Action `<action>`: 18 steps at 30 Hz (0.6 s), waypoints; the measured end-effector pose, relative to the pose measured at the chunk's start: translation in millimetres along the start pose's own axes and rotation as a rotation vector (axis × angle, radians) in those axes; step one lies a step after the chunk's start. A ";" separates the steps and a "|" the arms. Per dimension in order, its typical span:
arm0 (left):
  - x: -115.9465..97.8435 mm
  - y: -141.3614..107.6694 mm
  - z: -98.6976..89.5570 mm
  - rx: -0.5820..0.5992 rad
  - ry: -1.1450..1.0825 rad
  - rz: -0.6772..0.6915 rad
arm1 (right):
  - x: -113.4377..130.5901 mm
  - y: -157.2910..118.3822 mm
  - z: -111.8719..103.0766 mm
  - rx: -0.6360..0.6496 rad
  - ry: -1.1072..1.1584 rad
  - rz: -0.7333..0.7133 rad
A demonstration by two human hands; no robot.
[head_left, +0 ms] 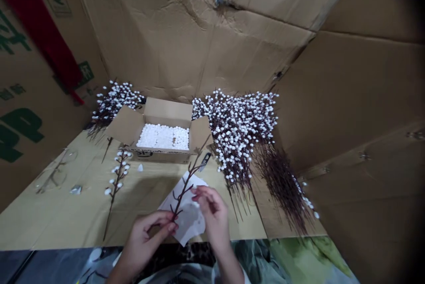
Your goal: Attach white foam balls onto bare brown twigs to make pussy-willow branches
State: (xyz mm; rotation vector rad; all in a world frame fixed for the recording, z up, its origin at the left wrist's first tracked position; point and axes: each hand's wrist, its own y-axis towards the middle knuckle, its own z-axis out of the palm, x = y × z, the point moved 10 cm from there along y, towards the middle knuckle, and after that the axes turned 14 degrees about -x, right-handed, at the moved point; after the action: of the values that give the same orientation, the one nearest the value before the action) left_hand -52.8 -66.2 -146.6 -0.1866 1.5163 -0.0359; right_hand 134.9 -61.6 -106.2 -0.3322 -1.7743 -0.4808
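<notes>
My left hand (146, 239) is shut on the lower stem of a bare brown artificial twig (187, 184), which rises up and to the right. My right hand (212, 213) sits just right of the twig, fingers curled inward, and anything between them is hidden. Behind both hands lies a white paper sheet (189, 217). A cardboard box (159, 155) stands open ahead of my hands, filled with white foam balls (162, 137). Left of my hands, a twig dotted with white balls (117, 178) lies on the tabletop.
Large heaps of white-berried branches (235, 133) rest to the right of the box, with a smaller heap (114, 102) to its left. A small black-handled tool (205, 161) lies beside the box. Clear plastic pieces (56, 171) lie at left. Cardboard sheets (166, 40) wall the back and sides.
</notes>
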 end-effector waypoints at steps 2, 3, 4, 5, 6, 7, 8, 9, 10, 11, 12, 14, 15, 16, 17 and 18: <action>6.5 -2.2 -9.8 -0.052 -0.036 0.005 | -10.3 20.6 -11.5 -0.019 -0.121 -0.049; 8.8 -3.5 -12.7 -0.070 -0.059 0.004 | -14.3 29.9 -13.1 -0.008 -0.172 -0.074; 10.0 -4.7 -14.3 -0.083 -0.081 0.003 | -17.7 37.6 -11.9 0.015 -0.214 -0.098; 10.3 -5.7 -14.5 -0.089 -0.098 0.000 | -20.4 43.6 -8.8 0.039 -0.254 -0.120; 9.6 -6.4 -14.1 -0.095 -0.109 -0.002 | -22.4 47.8 -4.3 0.064 -0.290 -0.141; 8.3 -6.6 -13.5 -0.105 -0.119 -0.003 | -23.9 50.2 1.1 0.087 -0.320 -0.159; 6.5 -6.4 -13.1 -0.117 -0.132 -0.002 | -24.9 51.4 6.7 0.105 -0.345 -0.173; 4.8 -5.8 -13.2 -0.133 -0.146 -0.001 | -25.5 51.7 12.2 0.121 -0.363 -0.186; 3.7 -4.9 -13.8 -0.150 -0.158 0.001 | -25.8 51.5 17.3 0.135 -0.377 -0.197; 3.1 -3.9 -14.4 -0.166 -0.168 0.004 | -25.8 51.1 21.7 0.146 -0.386 -0.206; 3.3 -2.8 -15.1 -0.176 -0.172 0.008 | -25.8 50.9 25.2 0.155 -0.391 -0.213; 5.1 -0.7 -17.0 -0.196 -0.171 0.012 | -25.6 51.2 29.5 0.166 -0.387 -0.220; 6.2 0.2 -18.7 -0.212 -0.173 0.010 | -25.5 51.6 30.2 0.169 -0.377 -0.220; 7.3 1.0 -21.0 -0.235 -0.182 0.001 | -25.2 52.2 30.1 0.171 -0.362 -0.217; 7.7 1.7 -23.1 -0.259 -0.194 -0.013 | -24.7 52.8 29.1 0.171 -0.341 -0.212; 7.1 2.2 -24.7 -0.282 -0.207 -0.028 | -23.7 53.2 27.1 0.169 -0.314 -0.203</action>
State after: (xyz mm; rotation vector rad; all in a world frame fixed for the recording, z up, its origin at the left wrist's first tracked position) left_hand -77.2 -67.6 -155.0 -0.4250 1.3077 0.1715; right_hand 142.6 -1.3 -127.1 -0.1118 -2.1528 -0.4346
